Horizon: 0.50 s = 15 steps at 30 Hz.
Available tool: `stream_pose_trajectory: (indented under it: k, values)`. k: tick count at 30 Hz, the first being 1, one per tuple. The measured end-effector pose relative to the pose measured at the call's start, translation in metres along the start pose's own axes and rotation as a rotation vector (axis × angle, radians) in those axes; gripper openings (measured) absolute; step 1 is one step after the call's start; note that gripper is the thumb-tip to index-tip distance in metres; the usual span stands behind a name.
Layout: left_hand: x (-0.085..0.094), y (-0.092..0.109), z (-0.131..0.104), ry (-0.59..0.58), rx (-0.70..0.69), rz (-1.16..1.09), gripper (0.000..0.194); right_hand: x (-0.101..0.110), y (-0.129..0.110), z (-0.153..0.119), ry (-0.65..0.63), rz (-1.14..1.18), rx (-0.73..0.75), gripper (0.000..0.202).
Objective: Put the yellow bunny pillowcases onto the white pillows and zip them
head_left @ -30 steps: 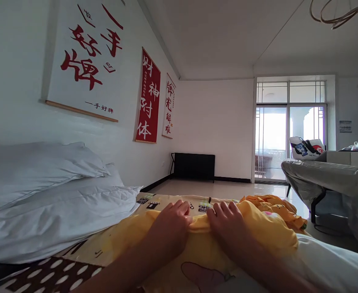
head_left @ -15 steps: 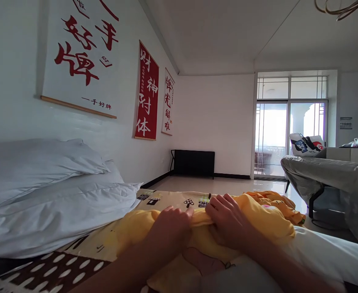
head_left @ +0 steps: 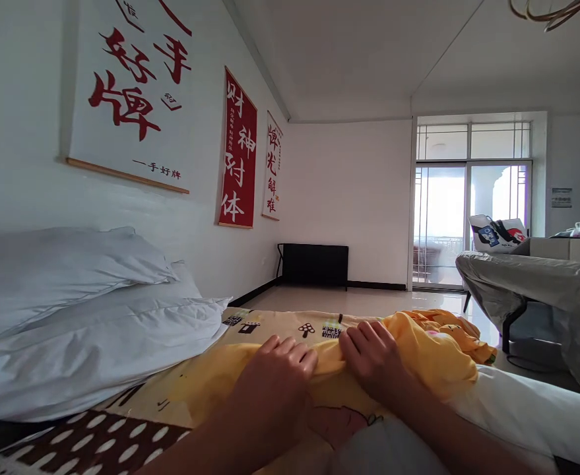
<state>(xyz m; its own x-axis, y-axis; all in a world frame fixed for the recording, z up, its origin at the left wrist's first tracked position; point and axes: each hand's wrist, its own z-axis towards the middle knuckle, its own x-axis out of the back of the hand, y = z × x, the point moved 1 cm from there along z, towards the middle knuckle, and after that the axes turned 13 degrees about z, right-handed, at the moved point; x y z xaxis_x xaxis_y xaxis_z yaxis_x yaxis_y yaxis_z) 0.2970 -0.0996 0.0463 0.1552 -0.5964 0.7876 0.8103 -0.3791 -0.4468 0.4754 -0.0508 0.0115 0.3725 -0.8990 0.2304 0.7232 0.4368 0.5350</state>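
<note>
A yellow duvet cover with printed cartoon figures lies bunched on the bed in front of me. My left hand is closed on its upper fold, knuckles up. Just to the right, my right hand grips the same fold with curled fingers. A short stretch of yellow cloth spans the gap between the hands. The thumbs and the cloth inside both fists are hidden. Beyond them lies a beige printed bedsheet. Part of a white quilt sticks out at the right, beside my right forearm.
White pillows are stacked at the left against the wall. A brown dotted cloth lies at the lower left. Past the bed stand a black folded frame and, at the right, a plastic-covered piece of furniture.
My left hand has shifted slightly right and turned, with more of its knuckles showing. My right hand has moved slightly right and down. The yellow cloth at the left has flattened.
</note>
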Motion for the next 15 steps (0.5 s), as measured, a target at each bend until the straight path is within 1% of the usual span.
stream_pose_trajectory:
  k: [2, 3, 6, 7, 9, 12, 13, 15]
  values:
    - [0.001, -0.007, 0.0, -0.04, 0.026, 0.034, 0.027, -0.005, 0.003, 0.003, -0.015, -0.013, -0.104, 0.022]
    - [0.001, -0.013, 0.0, -0.066, 0.062, 0.033, 0.03, -0.007, 0.005, 0.004, -0.037, -0.018, -0.146, 0.022]
    - [-0.001, -0.032, 0.002, -0.144, 0.178, -0.031, 0.034, -0.008, 0.008, 0.007, -0.134, -0.035, -0.217, 0.018]
    - [-0.003, -0.039, 0.003, -0.163, 0.203, -0.061, 0.034, -0.007, 0.008, 0.008, -0.185, -0.037, -0.249, 0.017]
    - [-0.011, -0.051, 0.004, -0.183, 0.227, -0.077, 0.035, -0.001, 0.009, 0.008, -0.329, -0.03, -0.344, 0.016]
    - [-0.024, -0.063, 0.008, -0.185, 0.223, 0.044, 0.035, 0.011, 0.009, 0.006, -0.562, -0.035, -0.464, 0.019]
    - [-0.028, -0.065, 0.01, -0.178, 0.216, 0.089, 0.035, 0.014, 0.009, 0.005, -0.608, -0.047, -0.477, 0.019]
    - [-0.033, -0.067, 0.012, -0.117, 0.174, 0.15, 0.031, 0.017, 0.012, 0.002, -0.645, -0.086, -0.49, 0.017]
